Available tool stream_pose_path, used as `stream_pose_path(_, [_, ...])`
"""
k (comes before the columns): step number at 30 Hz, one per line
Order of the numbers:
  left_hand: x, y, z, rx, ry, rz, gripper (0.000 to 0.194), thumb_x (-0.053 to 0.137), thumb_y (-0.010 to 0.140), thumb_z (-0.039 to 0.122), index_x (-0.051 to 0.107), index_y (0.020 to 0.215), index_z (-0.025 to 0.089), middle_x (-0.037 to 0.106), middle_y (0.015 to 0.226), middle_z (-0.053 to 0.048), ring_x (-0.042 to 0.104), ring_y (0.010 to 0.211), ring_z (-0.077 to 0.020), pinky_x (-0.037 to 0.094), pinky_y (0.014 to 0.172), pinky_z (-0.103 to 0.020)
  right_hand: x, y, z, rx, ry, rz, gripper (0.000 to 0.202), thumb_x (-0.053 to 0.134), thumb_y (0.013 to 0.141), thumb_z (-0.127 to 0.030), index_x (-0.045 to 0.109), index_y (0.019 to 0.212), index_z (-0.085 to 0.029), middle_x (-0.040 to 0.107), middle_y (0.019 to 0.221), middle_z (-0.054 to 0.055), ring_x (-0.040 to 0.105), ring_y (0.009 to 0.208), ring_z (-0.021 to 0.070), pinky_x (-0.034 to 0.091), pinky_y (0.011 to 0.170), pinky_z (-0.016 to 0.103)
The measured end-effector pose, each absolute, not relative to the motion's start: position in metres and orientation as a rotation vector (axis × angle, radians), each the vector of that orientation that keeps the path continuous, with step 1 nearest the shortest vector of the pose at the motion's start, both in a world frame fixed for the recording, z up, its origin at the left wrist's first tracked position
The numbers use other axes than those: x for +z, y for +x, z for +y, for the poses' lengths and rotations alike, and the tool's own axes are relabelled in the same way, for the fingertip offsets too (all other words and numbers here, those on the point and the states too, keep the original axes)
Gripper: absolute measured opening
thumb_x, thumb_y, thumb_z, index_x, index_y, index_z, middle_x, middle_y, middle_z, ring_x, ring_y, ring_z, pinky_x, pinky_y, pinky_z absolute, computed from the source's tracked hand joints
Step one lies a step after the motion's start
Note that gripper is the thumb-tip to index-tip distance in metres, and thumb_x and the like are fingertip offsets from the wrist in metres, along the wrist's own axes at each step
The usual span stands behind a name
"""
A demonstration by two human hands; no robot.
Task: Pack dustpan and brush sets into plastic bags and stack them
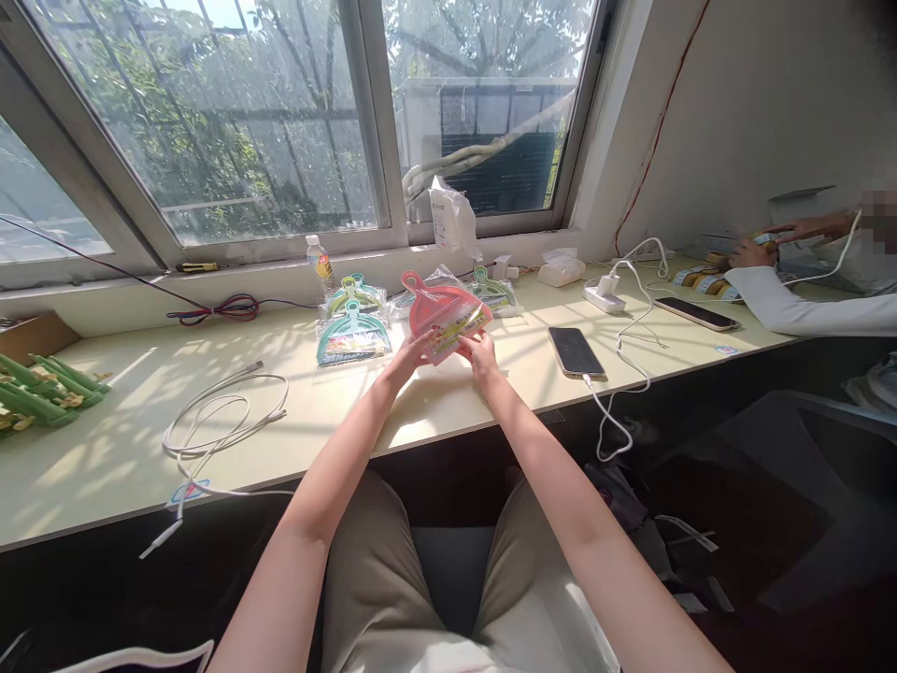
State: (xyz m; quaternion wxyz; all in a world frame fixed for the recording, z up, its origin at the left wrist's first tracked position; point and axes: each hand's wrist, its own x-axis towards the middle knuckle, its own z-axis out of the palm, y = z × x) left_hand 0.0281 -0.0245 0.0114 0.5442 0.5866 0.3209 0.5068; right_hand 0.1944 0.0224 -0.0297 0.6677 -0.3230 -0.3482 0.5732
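Between my two hands is a pink dustpan [438, 308] in a clear plastic bag with a printed label, tilted with its looped handle pointing away from me. My left hand [415, 352] grips the bag's lower left corner. At the lower right edge, the fingers of my right hand [479, 353] are closed on the same bag. Just left of it lies a bagged teal dustpan [354, 336], with a yellow-green one [345, 297] behind. Another bagged green dustpan [485, 288] rests behind to the right, partly covered.
On the desk [140, 402] lie a coiled white cable [210, 416] at left and a plugged-in phone [576, 352] at right. A bottle [319, 262] and tissue pack [452, 220] stand by the window. Another person's sleeve [791, 304] reaches in at far right, near a second phone [697, 314].
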Motion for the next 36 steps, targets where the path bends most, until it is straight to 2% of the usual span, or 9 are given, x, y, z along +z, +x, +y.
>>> stream_pose_path(6, [0.007,0.037,-0.031,1.005,1.375,0.776,0.070,0.080,0.080,0.050,0.062,0.140,0.021,0.062,0.144,-0.018,0.068,0.119,-0.0362,0.058,0.085,-0.040,-0.028,0.196,0.021,1.261,-0.682,-0.787,0.040,0.077,0.070,-0.014,0.057,0.104,-0.022,0.072,0.090,0.002,0.075,0.089,0.0200,0.064,0.091,0.041])
stream_pose_path(11, [0.003,0.043,-0.019,1.024,1.312,0.764,0.064,0.070,0.086,0.059,0.062,0.139,0.025,0.059,0.148,-0.014,0.062,0.128,-0.0355,0.058,0.085,-0.039,-0.029,0.198,0.024,1.219,-0.646,-0.763,0.045,0.080,0.069,-0.018,0.055,0.105,-0.024,0.072,0.090,0.000,0.074,0.089,0.0191,0.065,0.090,0.040])
stream_pose_path(16, [-0.004,0.028,-0.001,1.311,1.394,0.950,0.057,0.073,0.079,0.049,0.066,0.126,0.017,0.074,0.118,-0.013,0.069,0.107,-0.0284,0.056,0.081,-0.034,-0.028,0.192,0.021,1.268,-0.631,-0.821,0.048,0.081,0.068,-0.018,0.054,0.106,-0.025,0.074,0.091,0.000,0.074,0.089,0.0192,0.064,0.092,0.041])
stream_pose_path(22, [0.001,0.006,0.001,1.277,1.331,0.960,0.048,0.071,0.073,0.032,0.067,0.116,0.011,0.075,0.095,-0.012,0.070,0.076,-0.0217,0.058,0.069,-0.034,-0.025,0.196,0.013,1.332,-0.864,-1.008,0.014,0.060,0.094,-0.036,0.061,0.096,-0.022,0.074,0.079,0.005,0.077,0.088,0.0241,0.065,0.088,0.047])
stream_pose_path(24, [0.007,0.001,0.000,1.307,1.222,0.920,0.053,0.069,0.073,0.025,0.063,0.123,0.010,0.075,0.102,-0.013,0.072,0.081,-0.0234,0.061,0.071,-0.038,-0.024,0.213,0.005,1.154,-0.998,-1.146,0.019,0.057,0.096,-0.036,0.064,0.091,-0.020,0.074,0.083,0.011,0.077,0.095,0.0291,0.063,0.090,0.053])
stream_pose_path(26, [0.011,-0.002,-0.001,1.353,1.119,0.861,0.060,0.067,0.073,0.019,0.059,0.132,0.011,0.074,0.111,-0.013,0.072,0.093,-0.0251,0.064,0.076,-0.040,-0.021,0.235,-0.004,0.797,-1.053,-1.353,0.011,0.064,0.092,-0.028,0.069,0.099,-0.021,0.075,0.107,0.015,0.069,0.118,0.0331,0.054,0.105,0.059])
stream_pose_path(28, [0.013,-0.002,-0.002,1.358,1.051,0.826,0.063,0.066,0.073,0.015,0.058,0.136,0.013,0.073,0.114,-0.011,0.071,0.100,-0.0246,0.064,0.078,-0.037,-0.014,0.256,-0.014,0.425,-1.033,-1.595,0.031,0.071,0.085,-0.016,0.070,0.114,-0.026,0.065,0.139,0.012,0.049,0.144,0.0332,0.035,0.121,0.063])
stream_pose_path(30, [0.013,0.001,-0.003,1.322,1.009,0.846,0.061,0.066,0.073,0.013,0.060,0.134,0.013,0.074,0.109,-0.010,0.071,0.096,-0.0227,0.064,0.076,-0.033,-0.005,0.271,-0.019,0.199,-0.988,-1.813,0.041,0.071,0.083,-0.010,0.070,0.120,-0.030,0.056,0.152,0.007,0.034,0.154,0.0310,0.020,0.127,0.063])
stream_pose_path(36, [0.013,0.005,-0.007,1.071,1.042,0.991,0.049,0.073,0.073,0.017,0.067,0.122,0.010,0.071,0.084,-0.009,0.066,0.061,-0.0168,0.056,0.051,-0.026,0.009,0.283,-0.020,0.186,-0.868,-1.920,0.013,0.071,0.091,-0.021,0.075,0.080,-0.027,0.074,0.117,0.006,0.060,0.123,0.0300,0.039,0.115,0.055])
